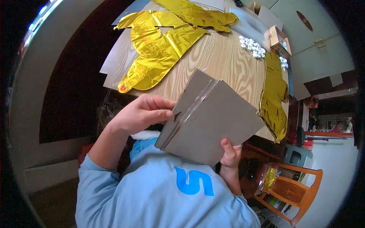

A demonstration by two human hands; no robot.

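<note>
A flat grey-brown cardboard piece (216,121) is tilted up in front of my chest, over the near edge of the table. A strip of clear shiny tape runs along a fold near its left side, next to a small dark slot. My left hand (146,110) pinches the left edge by that slot with thumb and forefinger. Lower right, my right hand (230,154) grips the cardboard with its thumb on the front face; its other fingers are mostly hidden behind. What lies behind the cardboard cannot be seen.
Gold foil balloons (159,49) lie flat across the wood-grain table (228,57), another gold foil sheet (274,98) along its right edge. Small white pieces (253,46) are heaped beside an open cardboard box (277,40). A wooden chair (304,190) stands at right.
</note>
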